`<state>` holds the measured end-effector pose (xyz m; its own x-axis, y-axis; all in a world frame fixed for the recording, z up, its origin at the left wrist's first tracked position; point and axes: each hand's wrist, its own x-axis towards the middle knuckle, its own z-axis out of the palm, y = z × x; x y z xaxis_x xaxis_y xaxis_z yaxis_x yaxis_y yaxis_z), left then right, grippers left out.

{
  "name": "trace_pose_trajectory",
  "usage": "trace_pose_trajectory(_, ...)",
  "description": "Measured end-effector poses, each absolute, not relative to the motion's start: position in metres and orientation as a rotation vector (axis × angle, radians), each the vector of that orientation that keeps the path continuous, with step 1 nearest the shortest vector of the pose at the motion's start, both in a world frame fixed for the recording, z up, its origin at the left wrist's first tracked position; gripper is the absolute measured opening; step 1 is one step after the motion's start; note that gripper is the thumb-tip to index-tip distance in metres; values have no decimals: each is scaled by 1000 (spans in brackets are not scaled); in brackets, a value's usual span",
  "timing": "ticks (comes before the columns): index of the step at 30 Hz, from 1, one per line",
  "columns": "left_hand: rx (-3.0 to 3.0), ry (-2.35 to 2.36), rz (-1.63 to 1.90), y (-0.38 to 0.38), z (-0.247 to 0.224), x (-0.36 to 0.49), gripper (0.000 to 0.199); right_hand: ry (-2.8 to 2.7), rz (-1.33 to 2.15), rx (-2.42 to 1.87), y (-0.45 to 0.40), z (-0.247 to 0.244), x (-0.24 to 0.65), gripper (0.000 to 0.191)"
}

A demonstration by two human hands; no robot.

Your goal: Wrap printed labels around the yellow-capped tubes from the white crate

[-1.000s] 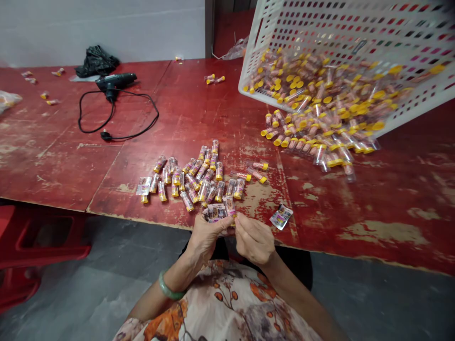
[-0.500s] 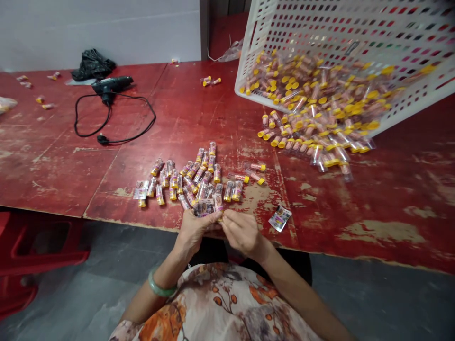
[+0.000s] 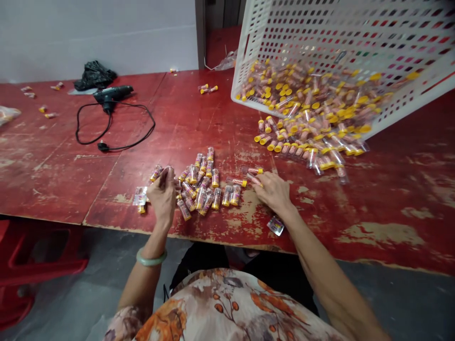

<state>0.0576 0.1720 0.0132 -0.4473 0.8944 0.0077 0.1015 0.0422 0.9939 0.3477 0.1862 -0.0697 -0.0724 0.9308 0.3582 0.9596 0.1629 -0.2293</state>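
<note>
Several small clear tubes with yellow caps and printed wraps [image 3: 199, 195] lie in a pile near the table's front edge. My left hand [image 3: 162, 192] is over the pile's left side, fingers pinched together; what they hold, if anything, is hidden. My right hand [image 3: 273, 190] has its fingers closed on a yellow-capped tube [image 3: 253, 179] right of the pile. Two similar tubes, one of them here [image 3: 237, 182], lie just beside it. A silvery printed packet [image 3: 276, 225] lies below my right hand, and another [image 3: 140, 195] is left of my left hand.
A tilted white basket [image 3: 239, 61] at the back right spills many yellow-capped tubes [image 3: 309, 128] onto the red table [image 3: 192, 123]. A black heat gun [image 3: 113, 93] with its cord and a black plastic bag [image 3: 94, 76] lie at the back left.
My hands have parted from the front of the pile, where they were together at a tube and packet. The left moved up and left, the right moved up and right to the loose tubes.
</note>
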Motion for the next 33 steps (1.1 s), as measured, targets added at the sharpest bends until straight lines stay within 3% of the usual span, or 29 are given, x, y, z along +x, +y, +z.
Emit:
trace_pose_trajectory(3, 616, 1237, 1379, 147, 11, 75, 35, -1795, 232, -1587, 165, -46, 359, 25)
trace_pose_trajectory(5, 447, 1026, 1181, 132, 9, 88, 31, -1759, 673, -1366, 141, -22, 364, 25)
trace_pose_trajectory(8, 411, 886, 1074, 114, 4, 104, 29, -2132, 1366, -977, 94, 5, 355, 20)
trace_pose_trajectory(11, 495, 890, 1005, 102, 2, 113, 30, -2210, 1695, -531, 46, -2, 330, 19)
trace_pose_trajectory(15, 491, 948, 1016, 94, -1, 120, 31, -1972, 1997, -586, 5, -38, 301, 34)
trace_pose_trajectory(18, 457, 982, 1079, 92, -3, 123, 34, -1888, 1988, -786, -4, -51, 299, 32)
trace_pose_trajectory(21, 433, 993, 1149, 91, -5, 125, 38, -1449, 1968, -1066, 1, -52, 309, 33)
trace_pose_trajectory(24, 425, 991, 1166, 90, -8, 126, 35, -977, 1709, -1135, 17, -46, 318, 40)
trace_pose_trajectory(28, 356, 994, 1143, 89, -11, 129, 34, -801, 1417, -1038, 45, -31, 304, 29)
trace_pose_trajectory(33, 341, 895, 1065, 83, -10, 134, 35, -737, 1316, -1075, 63, -24, 266, 53)
